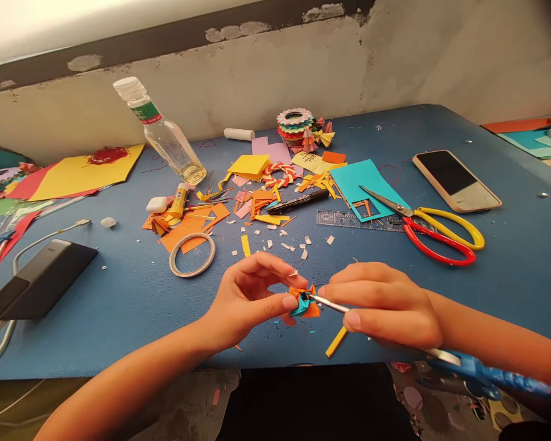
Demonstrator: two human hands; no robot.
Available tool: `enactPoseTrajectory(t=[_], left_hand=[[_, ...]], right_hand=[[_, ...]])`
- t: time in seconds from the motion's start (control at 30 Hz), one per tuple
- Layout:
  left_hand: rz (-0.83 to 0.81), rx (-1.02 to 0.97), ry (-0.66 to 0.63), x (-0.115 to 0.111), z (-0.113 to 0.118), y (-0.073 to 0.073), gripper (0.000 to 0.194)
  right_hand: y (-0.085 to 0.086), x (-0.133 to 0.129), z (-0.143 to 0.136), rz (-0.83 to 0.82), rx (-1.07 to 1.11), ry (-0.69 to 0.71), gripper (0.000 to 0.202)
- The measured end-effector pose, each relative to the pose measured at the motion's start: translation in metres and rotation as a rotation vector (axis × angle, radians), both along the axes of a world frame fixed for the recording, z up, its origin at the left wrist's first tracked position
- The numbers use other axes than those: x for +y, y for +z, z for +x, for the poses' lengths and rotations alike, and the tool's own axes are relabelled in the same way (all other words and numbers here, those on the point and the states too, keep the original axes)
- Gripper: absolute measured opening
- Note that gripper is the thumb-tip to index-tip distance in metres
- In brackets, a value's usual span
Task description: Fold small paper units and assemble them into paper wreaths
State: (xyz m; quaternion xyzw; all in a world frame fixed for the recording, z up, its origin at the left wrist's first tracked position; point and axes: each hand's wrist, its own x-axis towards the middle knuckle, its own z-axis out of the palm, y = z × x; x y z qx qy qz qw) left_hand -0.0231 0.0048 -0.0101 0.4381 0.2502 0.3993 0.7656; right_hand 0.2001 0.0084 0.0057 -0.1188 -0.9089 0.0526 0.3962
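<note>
Head view, tool (331,304) slanting, tip upper-left

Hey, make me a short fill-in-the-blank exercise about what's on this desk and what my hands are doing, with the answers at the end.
The left hand holds a small piece of folded paper, coloured blue and ____, while the right hand holds a slim tool. The scissors have one red handle loop and one ____ one. The bottle has a ____ cap. The marker has a ____ body.

Missing words: orange; yellow; white; black.
</note>
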Motion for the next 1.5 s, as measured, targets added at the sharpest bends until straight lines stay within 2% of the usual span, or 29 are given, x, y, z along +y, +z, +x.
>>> enactPoseTrajectory(t=[0.1, 0.17, 0.37, 0.53, 0.73, 1.0, 1.2, 1.27, 1.37, 1.5], left_hand=[[0.026, -0.021, 0.014, 0.000, 0.001, 0.001, 0.023], [0.039, -0.026, 0.015, -0.001, 0.001, 0.001, 0.023], [0.040, 0.018, 0.045, -0.001, 0.001, 0.001, 0.021], [0.061, -0.041, 0.018, -0.002, 0.001, 0.001, 0.024], [0.090, -0.054, 0.004, -0.001, 0.002, 0.000, 0.027], [0.103, -0.043, 0.014, -0.002, 0.001, -0.002, 0.028], [0.116, -0.056, -0.002, -0.002, 0.001, -0.004, 0.027], [0.117, -0.060, -0.009, -0.002, 0.002, -0.004, 0.027], [0.115, -0.063, -0.005, -0.002, 0.002, -0.003, 0.026], [0.123, -0.044, 0.035, 0.000, 0.003, 0.000, 0.024]], right_hand=[[0.000, 0.002, -0.004, 0.164, 0.062, 0.057, 0.015], [-0.001, 0.004, -0.006, 0.187, 0.062, 0.051, 0.015], [-0.003, 0.003, -0.008, 0.155, 0.075, 0.057, 0.014], [-0.006, 0.001, -0.006, 0.104, 0.101, 0.081, 0.011], [-0.005, -0.003, -0.003, 0.022, 0.069, 0.035, 0.013], [-0.010, -0.002, -0.004, 0.073, 0.055, 0.014, 0.012], [-0.009, 0.001, -0.005, 0.104, 0.053, 0.055, 0.014], [-0.008, -0.001, -0.005, 0.071, 0.070, 0.065, 0.015], [-0.009, -0.008, -0.006, -0.066, 0.158, 0.062, 0.013], [-0.014, 0.000, 0.000, -0.329, 0.457, -0.068, 0.009]])
